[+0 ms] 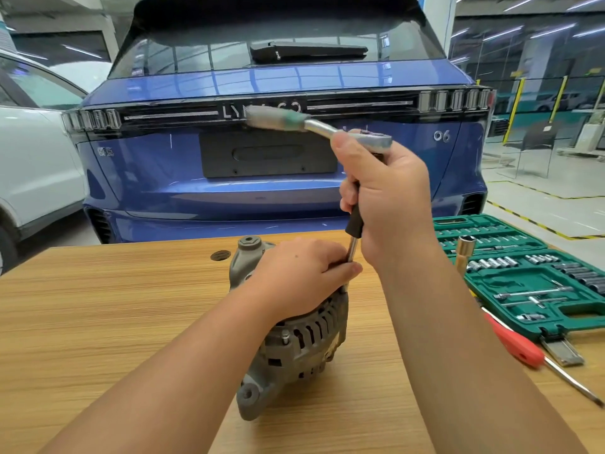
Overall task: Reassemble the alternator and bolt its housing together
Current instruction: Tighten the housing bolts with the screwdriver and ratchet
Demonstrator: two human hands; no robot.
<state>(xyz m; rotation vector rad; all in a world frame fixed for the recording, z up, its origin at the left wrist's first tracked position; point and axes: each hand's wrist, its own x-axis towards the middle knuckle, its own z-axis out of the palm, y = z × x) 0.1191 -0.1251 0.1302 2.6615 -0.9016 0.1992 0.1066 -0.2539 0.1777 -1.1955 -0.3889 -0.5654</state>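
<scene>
Alternator (294, 339): one, on its side on the worktop (114, 306), just in front of me.
Left hand (294, 273): I press down on the housing, fingers clenched round the shaft's lower end, likely to steady both.
Right hand (389, 198): fingers grasp the upright extension bar (355, 231) below the ratchet (314, 124); I judge a housing bolt is being driven.
Count: one ratchet, one socket case (523, 276), one red screwdriver (517, 347).
</scene>
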